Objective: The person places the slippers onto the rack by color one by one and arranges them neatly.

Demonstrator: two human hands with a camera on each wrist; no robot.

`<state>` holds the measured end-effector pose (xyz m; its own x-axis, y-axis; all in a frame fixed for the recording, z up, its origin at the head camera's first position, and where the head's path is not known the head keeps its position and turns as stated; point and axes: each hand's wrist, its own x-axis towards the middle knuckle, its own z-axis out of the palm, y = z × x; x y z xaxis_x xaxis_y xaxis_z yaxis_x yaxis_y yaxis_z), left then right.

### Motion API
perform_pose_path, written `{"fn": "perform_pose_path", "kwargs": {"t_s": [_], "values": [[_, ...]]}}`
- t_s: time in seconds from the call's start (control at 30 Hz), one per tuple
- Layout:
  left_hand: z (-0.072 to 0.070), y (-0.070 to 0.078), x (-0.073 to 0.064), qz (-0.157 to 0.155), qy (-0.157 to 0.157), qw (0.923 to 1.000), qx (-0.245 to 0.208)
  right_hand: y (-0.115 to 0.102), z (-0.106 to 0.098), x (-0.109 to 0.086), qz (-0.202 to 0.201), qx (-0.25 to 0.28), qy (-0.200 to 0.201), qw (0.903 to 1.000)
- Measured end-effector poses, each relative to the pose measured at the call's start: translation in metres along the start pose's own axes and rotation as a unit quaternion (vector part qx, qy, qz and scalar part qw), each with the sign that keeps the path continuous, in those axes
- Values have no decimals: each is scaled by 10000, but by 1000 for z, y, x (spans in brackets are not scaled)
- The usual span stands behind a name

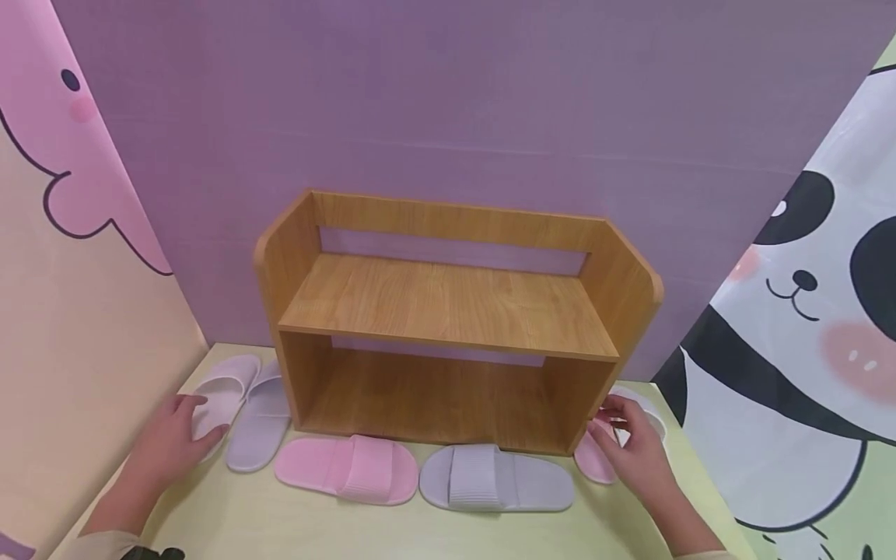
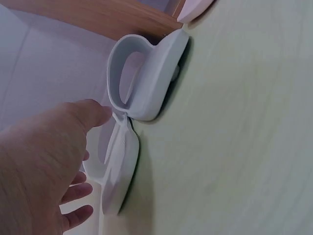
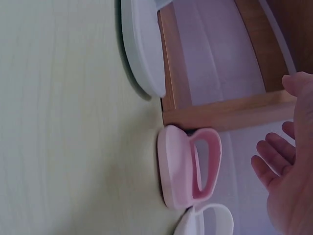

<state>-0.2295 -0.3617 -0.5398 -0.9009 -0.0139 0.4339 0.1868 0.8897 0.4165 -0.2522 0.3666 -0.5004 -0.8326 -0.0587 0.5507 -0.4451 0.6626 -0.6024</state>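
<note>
My left hand (image 1: pixel 168 439) is spread beside a pale white slipper (image 1: pixel 213 404), its thumb and forefinger overlapping it in the head view. A lavender slipper (image 1: pixel 257 439) lies against the white one, left of the wooden shelf (image 1: pixel 448 303). In the left wrist view, the thumb reaches near where the two slippers meet. On the other side, my right hand (image 1: pixel 637 451) hovers over a pink slipper (image 1: pixel 595 460) and a white slipper (image 1: pixel 655 416), close to the shelf's side. The right wrist view shows its fingers loosely bent, apart from the pink slipper (image 3: pixel 177 169), holding nothing.
In front of the shelf lie another pink slipper (image 1: pixel 308 463) and a grey slipper (image 1: pixel 535 482), end to end. The two-level shelf stands against a purple backdrop (image 1: pixel 448 93). A panda-printed panel (image 1: pixel 791 373) borders the right, a pink-and-cream one (image 1: pixel 77 295) the left.
</note>
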Motion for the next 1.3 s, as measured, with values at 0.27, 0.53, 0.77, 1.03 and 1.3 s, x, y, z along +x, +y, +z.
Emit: {"fn": "perform_pose_path", "kwargs": {"t_s": [0.27, 0.53, 0.77, 1.03, 1.3], "values": [[0, -7, -8, -367, -332, 9987, 114, -8, 16, -6, 180, 164, 381, 9990], [-1, -12, -9, -554, -781, 9948, 339, -16, 27, -7, 571, 307, 911, 9937], [2, -18, -11, -478, -830, 9946, 410, -22, 38, -4, 856, 513, 1240, 9873], [3, -14, -10, -494, -777, 9949, 400, -19, 47, -1, 1052, 403, 1694, 9791], [0, -9, -6, -714, -839, 9936, 258, -21, 51, 0, 856, 138, 1847, 9790]]}}
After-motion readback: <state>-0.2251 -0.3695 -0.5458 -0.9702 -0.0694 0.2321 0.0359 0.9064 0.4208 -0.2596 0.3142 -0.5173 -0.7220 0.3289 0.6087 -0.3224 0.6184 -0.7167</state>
